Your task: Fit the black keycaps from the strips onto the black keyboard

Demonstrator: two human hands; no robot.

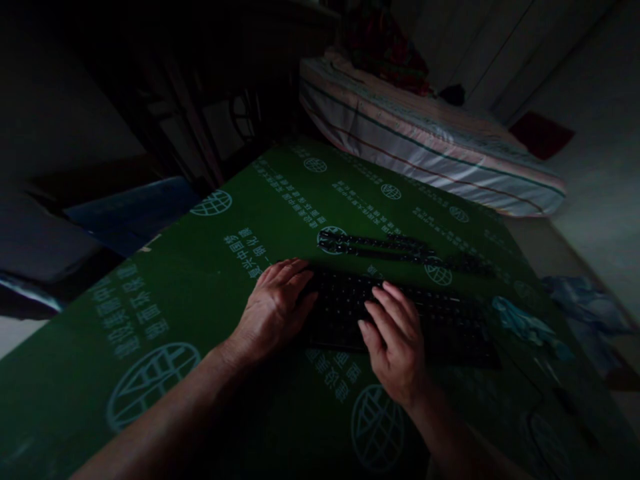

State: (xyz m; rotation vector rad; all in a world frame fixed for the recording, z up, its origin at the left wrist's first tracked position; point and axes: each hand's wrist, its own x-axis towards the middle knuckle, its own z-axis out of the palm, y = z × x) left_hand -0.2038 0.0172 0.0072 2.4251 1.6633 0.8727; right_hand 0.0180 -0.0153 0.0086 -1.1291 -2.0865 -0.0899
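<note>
It's dim in here, but I can make out a black keyboard [450, 320] lying flat on the green table [200, 287], right in front of the person. The left hand [277, 300] is at the keyboard's left end, its fingers bent over the edge; from here I can't tell whether they grip it. The right hand [397, 337] is over the middle of the keyboard, fingers loosely bent and apart, though I can't say if the tips touch it. Just beyond the keyboard, loose black keys [385, 247] lie in rough rows. A crumpled teal cloth [530, 325] lies near its right end, and a bed [425, 147] stands behind the table.
</note>
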